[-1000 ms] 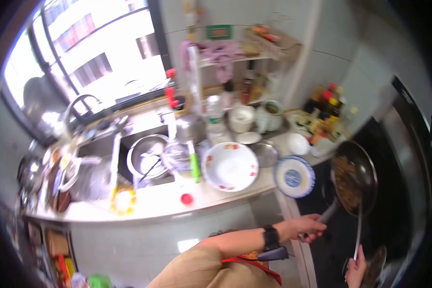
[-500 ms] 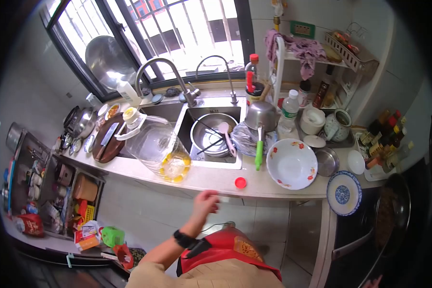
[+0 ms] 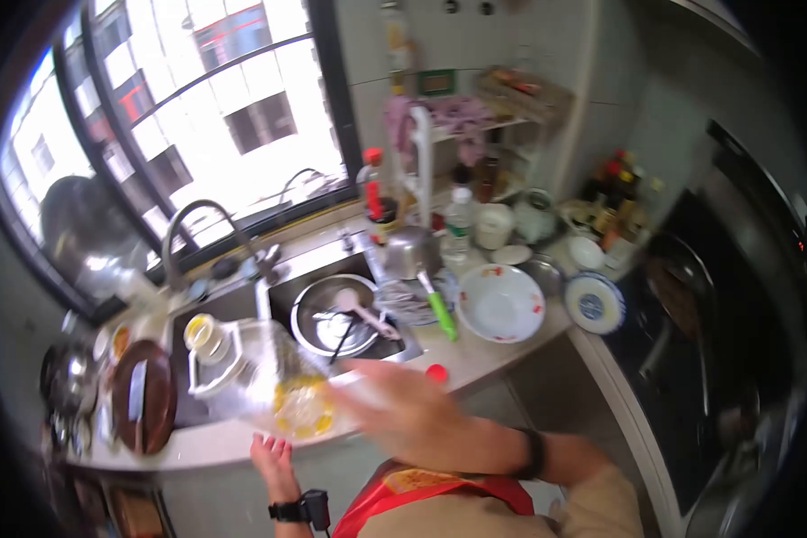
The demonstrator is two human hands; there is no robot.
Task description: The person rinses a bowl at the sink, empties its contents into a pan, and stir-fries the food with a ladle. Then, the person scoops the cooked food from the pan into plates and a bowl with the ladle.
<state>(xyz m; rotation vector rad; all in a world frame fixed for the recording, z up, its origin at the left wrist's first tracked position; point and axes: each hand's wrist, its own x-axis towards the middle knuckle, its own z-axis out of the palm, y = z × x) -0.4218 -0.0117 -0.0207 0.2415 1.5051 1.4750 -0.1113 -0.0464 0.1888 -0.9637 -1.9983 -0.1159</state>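
A large clear plastic jug (image 3: 264,372) with a white handle and pale yellow cap lies across the sink's front edge, its yellow-tinted base toward me. My left hand (image 3: 273,455), with a black band at the wrist, is open by the counter edge just below that base; I cannot tell whether it touches. To the right of the jug's base is my right hand (image 3: 403,408), blurred by motion, with thumb and fingers apart and nothing seen in them. Beyond it lies a small red cap (image 3: 437,373) on the counter.
A metal basin (image 3: 307,316) with a pink ladle-like utensil (image 3: 368,314) sits in the right sink bowl. A knife (image 3: 137,394) rests on a brown board (image 3: 157,408) at left. A floral bowl (image 3: 500,303), a green-handled pot (image 3: 412,254) and a stove (image 3: 646,403) are rightward.
My right hand has come from the lower right edge to the jug's base. Lower and further left now is my left hand. The camera view has turned; the jug still lies by the sink.
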